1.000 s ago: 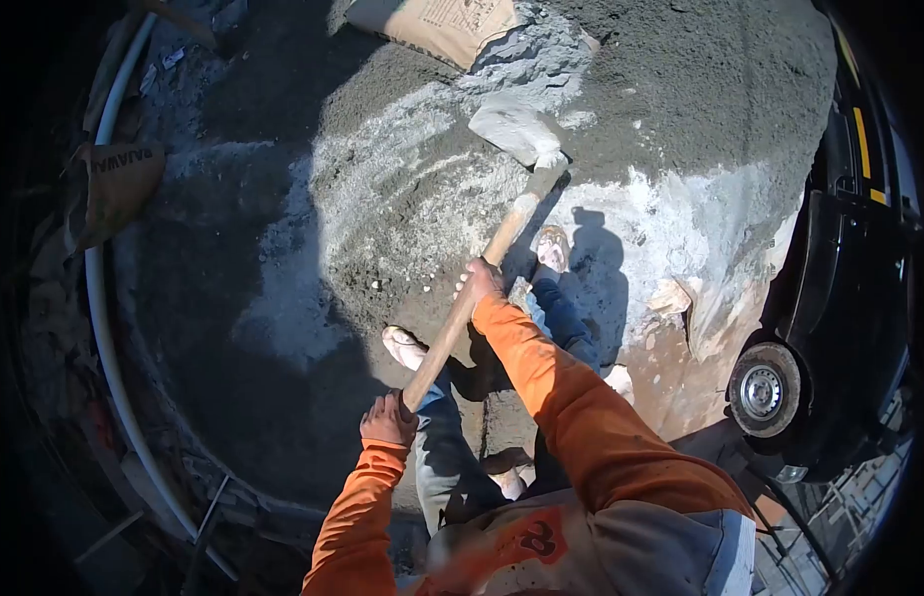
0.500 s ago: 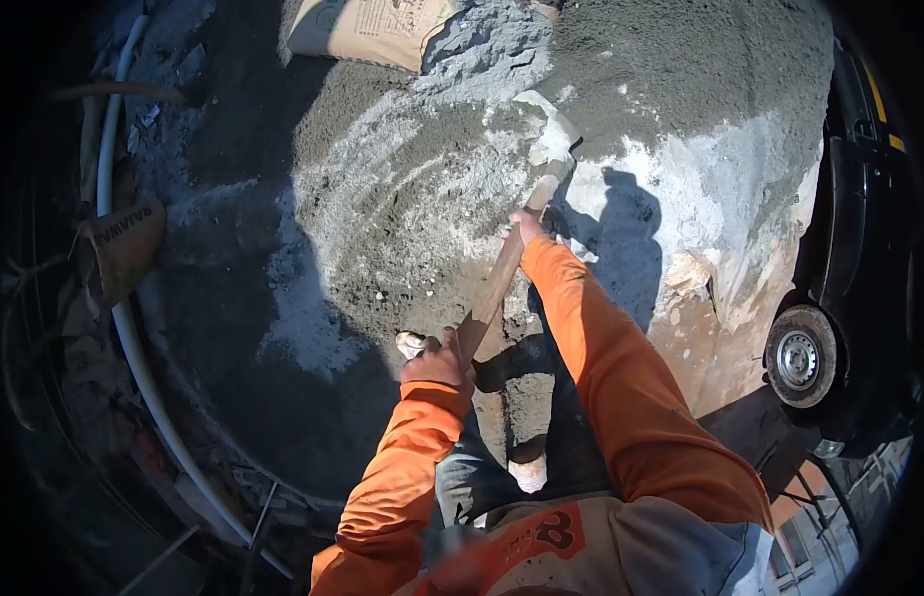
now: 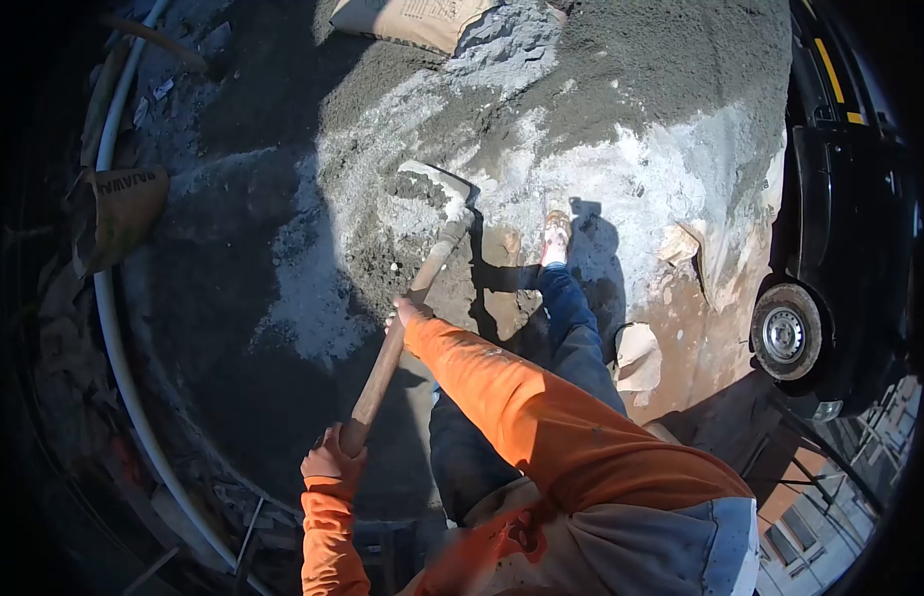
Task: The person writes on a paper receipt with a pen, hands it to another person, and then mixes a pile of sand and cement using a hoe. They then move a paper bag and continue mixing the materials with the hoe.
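My left hand [image 3: 333, 457] is closed around the butt end of the wooden handle of a hoe [image 3: 387, 368]. Farther up the same handle, my right hand [image 3: 410, 310] is wrapped round it. The hoe's blade [image 3: 442, 184], coated in pale grey mix, rests in the patch of wet and dry cement mix [image 3: 372, 189] on the ground. Part of the blade's edge is buried in or covered by the mix. One of my feet [image 3: 555, 238] is on the whitened ground right of the blade.
A torn cement bag [image 3: 412, 22] lies at the top beside a grey powder heap [image 3: 506, 45]. Another bag [image 3: 129, 219] and a long white pipe [image 3: 119, 328] run along the left. A black vehicle [image 3: 844, 219] stands at the right. Paper scrap [image 3: 638, 358] lies near my leg.
Both hands have moved left and toward my body, drawing the hoe's blade back through the mix. One foot now shows farther forward on the right.
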A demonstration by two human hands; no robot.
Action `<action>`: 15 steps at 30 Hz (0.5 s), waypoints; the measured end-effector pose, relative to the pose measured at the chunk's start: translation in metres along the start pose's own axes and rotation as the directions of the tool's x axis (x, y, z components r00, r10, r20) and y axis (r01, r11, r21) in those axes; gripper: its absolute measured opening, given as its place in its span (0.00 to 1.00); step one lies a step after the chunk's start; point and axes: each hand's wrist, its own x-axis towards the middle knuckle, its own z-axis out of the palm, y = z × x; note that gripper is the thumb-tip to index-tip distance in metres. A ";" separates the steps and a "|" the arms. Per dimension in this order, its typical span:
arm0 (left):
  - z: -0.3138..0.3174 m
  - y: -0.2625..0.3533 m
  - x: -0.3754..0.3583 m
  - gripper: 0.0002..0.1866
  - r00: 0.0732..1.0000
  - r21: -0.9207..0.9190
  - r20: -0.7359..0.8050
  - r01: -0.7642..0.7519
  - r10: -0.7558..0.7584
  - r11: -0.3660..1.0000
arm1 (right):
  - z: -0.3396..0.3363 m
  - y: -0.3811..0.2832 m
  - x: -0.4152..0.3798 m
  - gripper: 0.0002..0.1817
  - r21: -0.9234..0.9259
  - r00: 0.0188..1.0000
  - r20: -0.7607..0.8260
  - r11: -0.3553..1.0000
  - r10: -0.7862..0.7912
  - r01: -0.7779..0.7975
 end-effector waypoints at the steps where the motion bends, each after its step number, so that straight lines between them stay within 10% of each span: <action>1: 0.008 -0.020 -0.016 0.25 0.999 -0.042 -0.002 0.051 -0.051 0.998 | 0.009 0.028 -0.013 0.13 -0.026 1.000 0.026 1.000 0.006 -0.005; 7: 0.094 -0.090 -0.068 0.21 0.996 -0.095 -0.050 0.064 -0.069 0.993 | -0.005 0.098 -0.046 0.12 -0.056 0.979 0.151 0.990 0.134 -0.127; 15: 0.171 0.162 0.070 0.31 0.994 -0.268 -0.005 -0.109 0.111 0.957 | -0.153 -0.212 0.011 0.15 -0.085 0.912 -0.108 0.918 -0.395 0.387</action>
